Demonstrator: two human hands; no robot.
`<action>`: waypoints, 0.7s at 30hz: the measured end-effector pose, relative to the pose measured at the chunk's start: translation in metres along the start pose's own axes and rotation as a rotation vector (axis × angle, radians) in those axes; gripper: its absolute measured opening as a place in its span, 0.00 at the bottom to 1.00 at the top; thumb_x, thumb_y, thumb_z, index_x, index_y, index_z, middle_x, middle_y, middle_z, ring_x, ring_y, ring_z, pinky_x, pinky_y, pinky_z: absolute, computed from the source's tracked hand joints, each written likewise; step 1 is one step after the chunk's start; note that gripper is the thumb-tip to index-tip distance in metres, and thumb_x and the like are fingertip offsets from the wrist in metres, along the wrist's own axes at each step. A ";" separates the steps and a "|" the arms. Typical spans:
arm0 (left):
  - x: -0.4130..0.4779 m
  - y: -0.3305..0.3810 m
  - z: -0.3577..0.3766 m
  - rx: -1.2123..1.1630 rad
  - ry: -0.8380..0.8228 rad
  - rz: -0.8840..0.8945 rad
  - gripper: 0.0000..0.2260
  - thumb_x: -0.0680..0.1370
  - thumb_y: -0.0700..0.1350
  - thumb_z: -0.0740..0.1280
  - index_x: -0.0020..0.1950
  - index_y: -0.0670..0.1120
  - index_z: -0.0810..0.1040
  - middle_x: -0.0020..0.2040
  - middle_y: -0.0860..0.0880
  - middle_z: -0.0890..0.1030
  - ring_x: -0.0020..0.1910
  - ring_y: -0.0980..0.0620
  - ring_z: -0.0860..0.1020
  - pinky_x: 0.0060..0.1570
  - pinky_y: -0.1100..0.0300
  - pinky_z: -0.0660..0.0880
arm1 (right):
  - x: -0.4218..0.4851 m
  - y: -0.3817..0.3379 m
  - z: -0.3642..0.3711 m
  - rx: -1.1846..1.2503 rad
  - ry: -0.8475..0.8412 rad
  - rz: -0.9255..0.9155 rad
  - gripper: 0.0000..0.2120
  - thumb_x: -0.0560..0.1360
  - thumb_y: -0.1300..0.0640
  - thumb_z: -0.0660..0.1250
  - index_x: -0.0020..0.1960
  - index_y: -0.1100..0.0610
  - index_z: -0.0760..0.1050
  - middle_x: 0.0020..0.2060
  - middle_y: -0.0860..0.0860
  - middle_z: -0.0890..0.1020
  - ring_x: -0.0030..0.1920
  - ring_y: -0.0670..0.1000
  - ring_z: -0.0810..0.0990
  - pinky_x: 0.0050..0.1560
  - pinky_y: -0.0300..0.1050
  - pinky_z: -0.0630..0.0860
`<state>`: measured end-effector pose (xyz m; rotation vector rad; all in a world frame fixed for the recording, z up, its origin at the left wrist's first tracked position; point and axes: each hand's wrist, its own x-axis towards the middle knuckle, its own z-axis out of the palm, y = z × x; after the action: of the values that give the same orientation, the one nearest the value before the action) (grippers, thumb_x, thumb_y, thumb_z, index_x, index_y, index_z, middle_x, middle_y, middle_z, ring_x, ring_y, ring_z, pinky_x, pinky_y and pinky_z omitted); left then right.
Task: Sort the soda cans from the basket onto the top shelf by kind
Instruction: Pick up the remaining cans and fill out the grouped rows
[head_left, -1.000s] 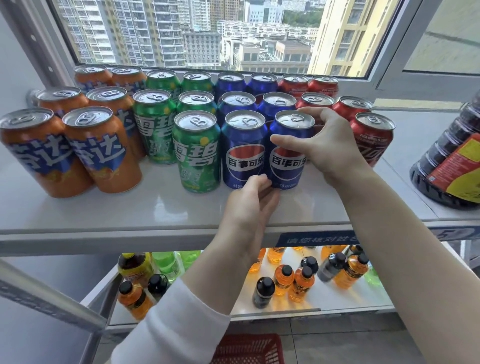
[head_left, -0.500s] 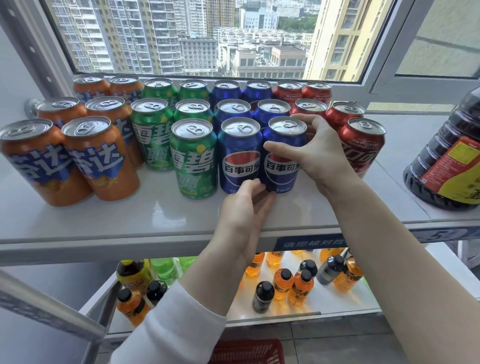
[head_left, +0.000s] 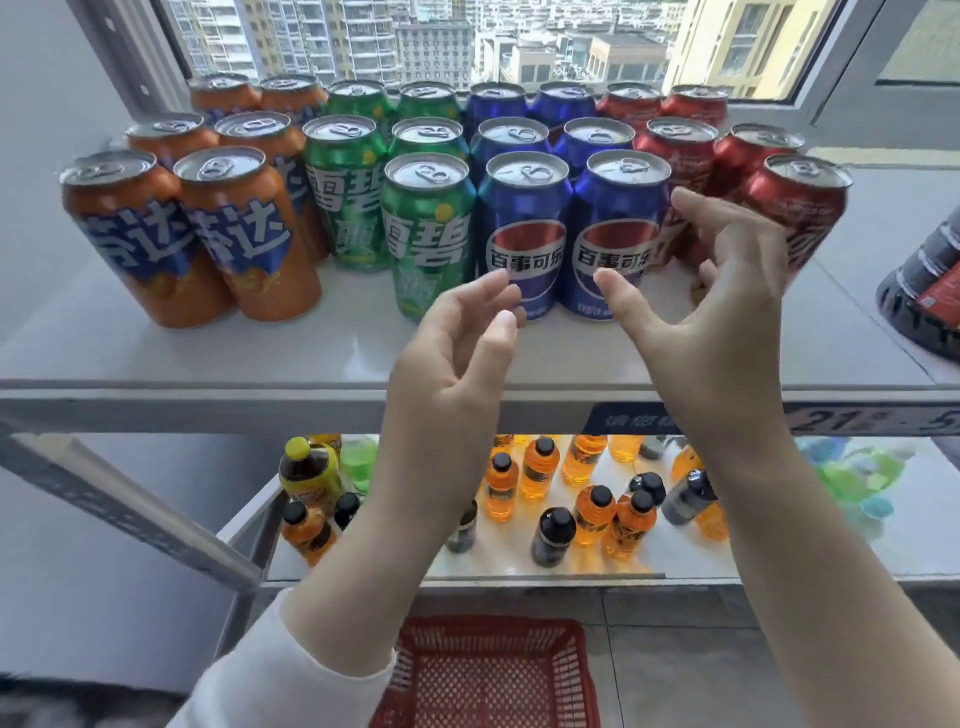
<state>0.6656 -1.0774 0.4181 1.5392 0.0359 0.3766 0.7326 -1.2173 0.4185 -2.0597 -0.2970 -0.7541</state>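
With the left hand (head_left: 441, 374) and right hand (head_left: 717, 322) held loose and empty before the two front Pepsi cans (head_left: 524, 208) near the front edge of the top shelf (head_left: 260, 358), labels should be faced outward, the blue rows squared, and the red basket (head_left: 493, 686) checked for leftovers.

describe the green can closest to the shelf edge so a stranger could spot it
On the top shelf below the window, colour blocks run orange, green, blue, red. The front green can sits in the nearest row, between an orange can and a blue can. It is the only green one that far forward.
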 end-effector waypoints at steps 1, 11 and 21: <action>-0.006 0.002 -0.009 0.084 0.002 0.058 0.12 0.75 0.48 0.59 0.58 0.55 0.72 0.57 0.55 0.79 0.57 0.60 0.77 0.58 0.65 0.74 | -0.009 -0.005 0.002 -0.033 0.014 -0.036 0.29 0.69 0.48 0.71 0.65 0.58 0.69 0.61 0.54 0.70 0.64 0.53 0.68 0.67 0.44 0.65; -0.074 -0.003 -0.135 0.765 -0.087 0.416 0.20 0.76 0.49 0.58 0.66 0.42 0.71 0.63 0.46 0.74 0.63 0.57 0.69 0.64 0.75 0.58 | -0.136 -0.092 0.026 -0.313 0.012 -0.213 0.24 0.72 0.53 0.68 0.64 0.64 0.70 0.59 0.60 0.73 0.61 0.58 0.70 0.64 0.45 0.65; -0.171 -0.039 -0.276 1.077 -0.186 0.448 0.21 0.75 0.47 0.58 0.63 0.38 0.74 0.63 0.40 0.75 0.64 0.42 0.73 0.64 0.43 0.69 | -0.291 -0.171 0.097 -0.333 -0.178 -0.182 0.21 0.73 0.53 0.64 0.63 0.62 0.72 0.60 0.59 0.74 0.63 0.59 0.71 0.66 0.49 0.65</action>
<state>0.4420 -0.8543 0.3324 2.6559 -0.3029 0.6154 0.4618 -1.0195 0.3144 -2.4458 -0.4914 -0.7708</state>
